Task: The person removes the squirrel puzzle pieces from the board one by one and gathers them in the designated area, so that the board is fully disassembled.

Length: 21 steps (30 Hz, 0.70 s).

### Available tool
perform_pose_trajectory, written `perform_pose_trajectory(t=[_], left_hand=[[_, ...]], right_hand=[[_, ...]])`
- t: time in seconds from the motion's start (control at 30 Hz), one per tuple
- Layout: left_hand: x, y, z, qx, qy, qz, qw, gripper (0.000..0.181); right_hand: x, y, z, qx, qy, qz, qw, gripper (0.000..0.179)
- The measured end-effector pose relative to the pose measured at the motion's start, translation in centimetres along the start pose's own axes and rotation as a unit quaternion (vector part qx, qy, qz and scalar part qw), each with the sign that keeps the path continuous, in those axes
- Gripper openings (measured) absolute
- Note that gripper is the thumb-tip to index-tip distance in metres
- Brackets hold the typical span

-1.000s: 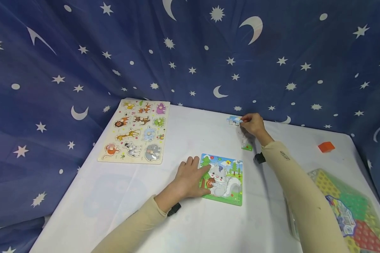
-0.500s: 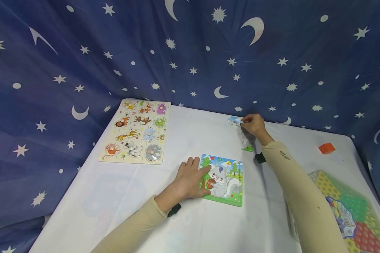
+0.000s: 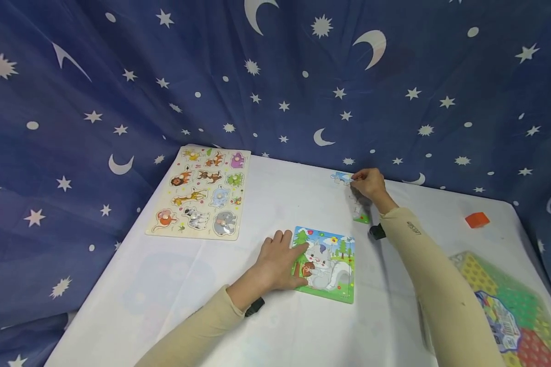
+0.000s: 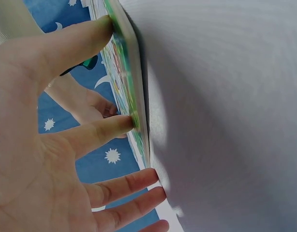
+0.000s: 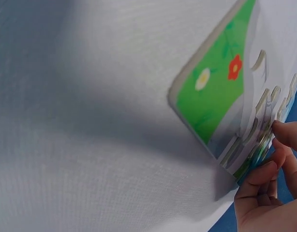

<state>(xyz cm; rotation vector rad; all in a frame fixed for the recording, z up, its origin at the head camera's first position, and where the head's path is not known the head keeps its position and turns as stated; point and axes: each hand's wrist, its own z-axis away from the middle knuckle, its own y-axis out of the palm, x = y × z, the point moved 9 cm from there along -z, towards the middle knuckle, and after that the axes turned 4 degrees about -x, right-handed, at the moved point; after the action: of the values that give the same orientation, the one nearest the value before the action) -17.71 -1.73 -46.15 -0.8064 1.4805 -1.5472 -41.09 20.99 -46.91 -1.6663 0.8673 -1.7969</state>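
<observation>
My left hand [image 3: 275, 262] lies at the left side of a square squirrel jigsaw puzzle [image 3: 328, 270], thumb and index finger resting on its face. In the left wrist view, straight fingers of that hand [image 4: 47, 145] touch the board's edge [image 4: 126, 63]. Toward the back of the table, my right hand [image 3: 371, 184] pinches a jigsaw piece, largely hidden by its fingers. Beside it lie a blue sky piece [image 3: 340, 177] and a green-and-grey piece [image 3: 361, 217]. Up close, the right wrist view shows the latter's green corner [image 5: 211, 92] with two flowers, near the curled fingertips.
An animal peg puzzle board [image 3: 202, 196] lies at the back left. On the right sit an orange block [image 3: 477, 219] and a clear case of coloured pegboards [image 3: 523, 300], partly behind the right forearm. A blue star-patterned curtain [image 3: 275, 76] hangs along the table's back edge.
The whole head view has shifted slightly, so everything appears a little lower and farther right. Both hands keep nearly the same places; the right fingers move only slightly at the pieces.
</observation>
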Motion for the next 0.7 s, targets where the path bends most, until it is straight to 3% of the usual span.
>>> perform_pose_trajectory(t=[0.3, 0.57, 0.7], left_hand=[[-0.1, 0.1, -0.1, 0.004, 0.001, 0.009, 0.9999, 0.084], [0.0, -0.4, -0.2, 0.0, 0.005, 0.027, 0.9996, 0.083], [-0.2, -0.3, -0.2, 0.001, 0.007, 0.034, 0.9994, 0.082]], right_hand=[[-0.4, -0.4, 1.5, 0.012, -0.009, -0.021, 0.9997, 0.023], [1.9, -0.1, 5.1, 0.054, -0.108, -0.028, 0.9923, 0.019], [2.6, 0.7, 7.4, 0.077, -0.139, -0.022, 0.9871, 0.017]])
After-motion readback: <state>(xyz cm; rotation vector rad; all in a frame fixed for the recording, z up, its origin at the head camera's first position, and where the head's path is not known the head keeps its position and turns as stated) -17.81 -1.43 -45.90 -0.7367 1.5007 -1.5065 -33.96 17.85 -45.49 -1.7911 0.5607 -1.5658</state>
